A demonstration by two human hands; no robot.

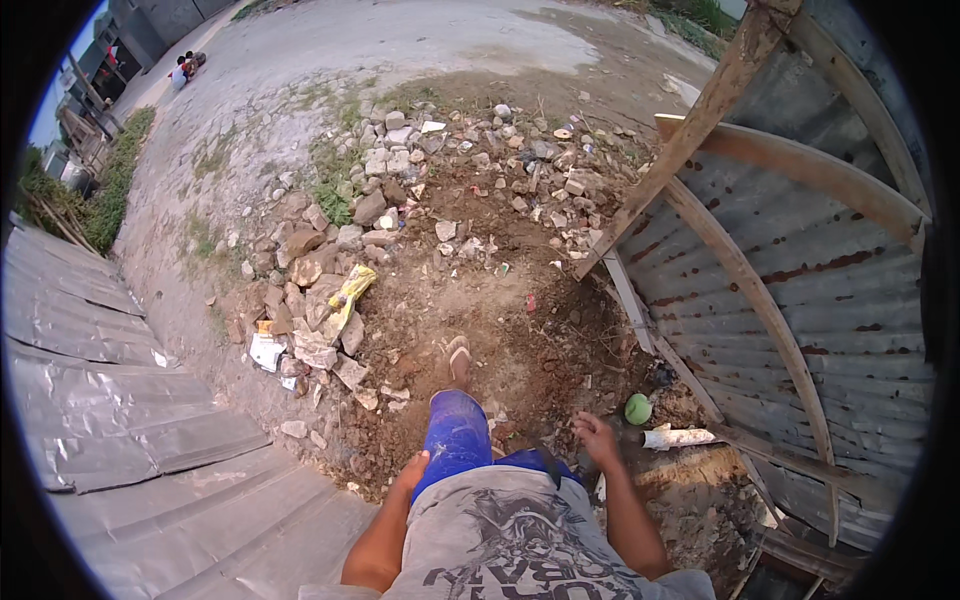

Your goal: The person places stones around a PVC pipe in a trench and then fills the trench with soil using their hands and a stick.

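Observation:
I stand on bare dirt in blue shorts and a grey printed shirt, one foot in a sandal [459, 358] stepping forward. My left hand [412, 468] hangs at my left thigh, mostly hidden, holding nothing that I can see. My right hand [596, 437] swings free beside my right hip, fingers loosely curled and empty. Just right of that hand a white pipe piece [678, 437] and a green round object [638, 408] lie on the ground.
A rubble heap of stones [372, 205] with a yellow wrapper [352, 290] lies ahead left. A corrugated metal fence on a wooden frame [780, 290] runs along the right. Grey metal sheets [120, 380] lie at left. A person [183, 70] sits far off by the road.

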